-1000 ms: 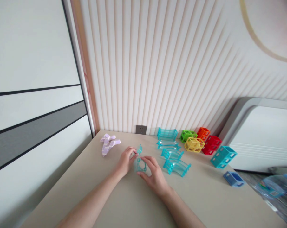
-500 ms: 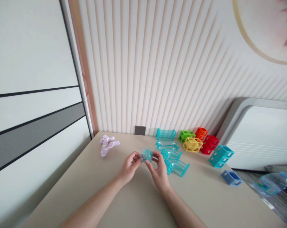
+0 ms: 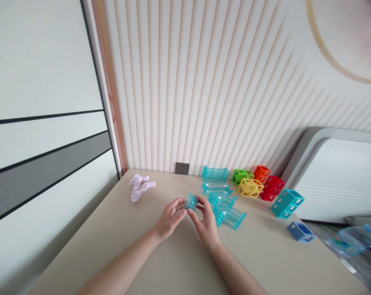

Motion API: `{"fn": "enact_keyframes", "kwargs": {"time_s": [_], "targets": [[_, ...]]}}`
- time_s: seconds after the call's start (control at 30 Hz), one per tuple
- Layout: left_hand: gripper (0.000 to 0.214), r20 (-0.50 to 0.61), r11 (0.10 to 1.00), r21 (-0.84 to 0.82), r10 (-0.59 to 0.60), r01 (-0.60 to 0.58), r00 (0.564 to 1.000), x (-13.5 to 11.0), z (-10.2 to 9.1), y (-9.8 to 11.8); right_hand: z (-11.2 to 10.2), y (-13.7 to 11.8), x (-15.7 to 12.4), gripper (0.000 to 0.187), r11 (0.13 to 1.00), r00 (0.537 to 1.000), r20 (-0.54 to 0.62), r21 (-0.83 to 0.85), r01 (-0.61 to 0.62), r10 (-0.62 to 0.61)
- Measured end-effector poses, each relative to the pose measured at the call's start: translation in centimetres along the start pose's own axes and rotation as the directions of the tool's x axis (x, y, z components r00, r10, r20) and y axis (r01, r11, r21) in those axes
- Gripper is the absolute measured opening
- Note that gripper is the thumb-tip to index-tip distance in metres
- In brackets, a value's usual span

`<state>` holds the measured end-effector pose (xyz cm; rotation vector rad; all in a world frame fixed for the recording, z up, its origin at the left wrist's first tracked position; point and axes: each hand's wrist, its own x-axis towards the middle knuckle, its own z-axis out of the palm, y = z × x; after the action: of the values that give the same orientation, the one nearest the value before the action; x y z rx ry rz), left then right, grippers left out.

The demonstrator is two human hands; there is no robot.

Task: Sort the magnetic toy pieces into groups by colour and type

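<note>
Both my hands hold one small clear teal plastic piece [image 3: 191, 201] just above the beige table [image 3: 173, 262]. My left hand [image 3: 169, 219] pinches its left side with fingertips closed on it. My right hand [image 3: 205, 223] grips its right side, fingers curled around it. Just right of my right hand lie curved clear teal track pieces [image 3: 230, 216], side by side.
A lilac zigzag piece [image 3: 139, 186] lies at the back left. Green [image 3: 242, 176], orange [image 3: 262, 172], yellow [image 3: 251, 187], red [image 3: 274, 187], teal [image 3: 287, 202] and blue [image 3: 300, 231] open blocks sit at the right. A wall socket [image 3: 182, 168] and a white appliance [image 3: 342, 180] stand behind.
A second ago my hands rested on the table at two separate teal parts. They lifted and came together, and now both grip one teal piece above the table.
</note>
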<state>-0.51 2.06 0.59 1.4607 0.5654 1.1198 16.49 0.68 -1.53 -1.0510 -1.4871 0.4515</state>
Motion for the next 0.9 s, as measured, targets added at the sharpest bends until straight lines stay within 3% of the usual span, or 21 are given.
{"fn": "enact_keyframes", "kwargs": {"time_s": [0.27, 0.53, 0.7, 0.9], "targets": [[0.037, -0.057, 0.992, -0.085, -0.101, 0.096, 0.993, 0.5, 0.1, -0.5, -0.2, -0.1, -0.1, 0.042, 0.989, 0.991, 0.082, -0.098, 0.111, -0.104], [0.030, -0.125, 0.999, -0.001, -0.049, 0.049, 0.991, 0.5, -0.1, -0.8, 0.0, 0.0, -0.3, 0.053, 0.990, 0.992, 0.089, -0.094, 0.101, -0.093], [0.030, -0.097, 1.000, -0.005, 0.009, -0.010, 0.995, 0.5, -0.2, -0.5, 0.2, 0.3, -0.4, 0.054, 1.000, 0.998, 0.056, 0.028, -0.003, 0.001], [0.036, -0.067, 0.999, -0.025, -0.048, 0.047, 0.997, 0.2, -0.1, -0.7, 0.2, 0.2, -0.3, 0.046, 0.998, 0.998, 0.016, 0.028, -0.054, 0.053]]}}
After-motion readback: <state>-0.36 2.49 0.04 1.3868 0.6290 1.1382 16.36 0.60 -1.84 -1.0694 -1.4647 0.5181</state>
